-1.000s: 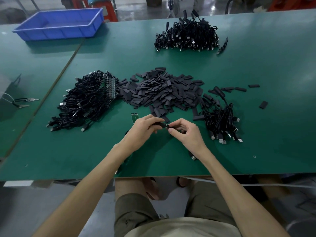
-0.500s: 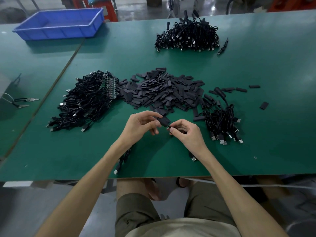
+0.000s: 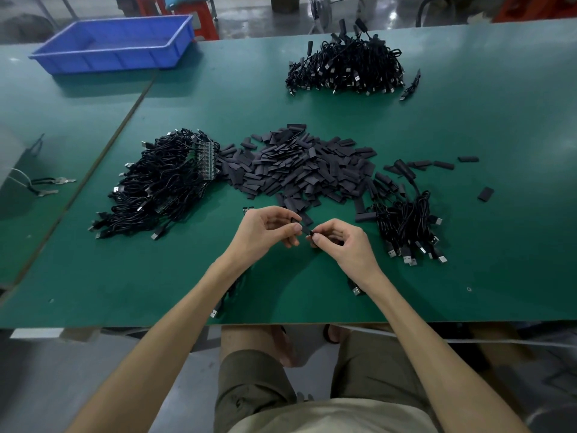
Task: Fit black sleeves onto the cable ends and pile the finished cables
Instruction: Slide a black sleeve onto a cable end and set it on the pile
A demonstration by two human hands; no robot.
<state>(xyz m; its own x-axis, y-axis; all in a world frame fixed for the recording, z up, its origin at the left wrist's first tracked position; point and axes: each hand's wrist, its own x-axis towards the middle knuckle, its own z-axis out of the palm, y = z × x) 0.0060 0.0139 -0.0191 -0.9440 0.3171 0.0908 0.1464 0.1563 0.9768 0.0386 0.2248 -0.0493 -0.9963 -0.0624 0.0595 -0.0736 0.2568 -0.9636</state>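
Observation:
My left hand [image 3: 265, 229] pinches a black sleeve [image 3: 304, 228] between thumb and fingers just above the green table [image 3: 468, 120]. My right hand [image 3: 343, 242] pinches a cable end right against that sleeve; the joint is partly hidden by my fingers. A cable plug [image 3: 356, 289] lies by my right wrist, and another [image 3: 214, 313] shows under my left forearm. Loose black sleeves [image 3: 296, 170] form a heap beyond my hands. A tangle of black cables [image 3: 162, 185] lies to the left. A smaller cable pile [image 3: 406, 226] lies to the right.
A large cable heap [image 3: 346, 70] sits at the far side of the table. A blue plastic bin [image 3: 115, 45] stands at the far left. Pliers [image 3: 46, 185] lie on the left table. A few stray sleeves [image 3: 485, 193] lie to the right.
My hands have stayed close together in front of me. The sleeve in my left hand has moved slightly toward the cable end in my right hand.

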